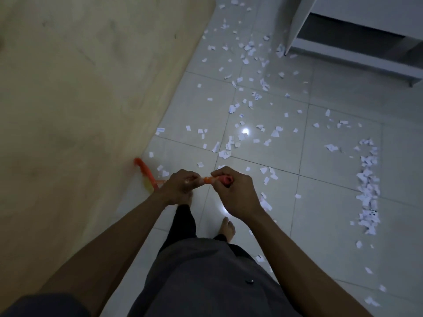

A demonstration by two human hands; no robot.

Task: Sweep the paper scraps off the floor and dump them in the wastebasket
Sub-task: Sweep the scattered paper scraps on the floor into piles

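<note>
Two-handed grip on the broom, floor's a mess

Left hand (180,186) and right hand (233,193) both wrap the orange broom (146,173) handle, close together, probably for leverage. Its head is low by the wooden panel (68,110). Paper scraps (368,191) litter the tile floor (320,213); no wastebasket in sight.

Left hand (180,186) and right hand (233,195) curl round the orange broom handle (207,179), side by side. Broom head (146,172) is blurred, left of the grip, against a wooden board (68,110). Paper scraps (274,133) lie scattered on the tile floor (320,179) beyond the grip. A denser line of scraps (368,193) sits well right of it.
</note>
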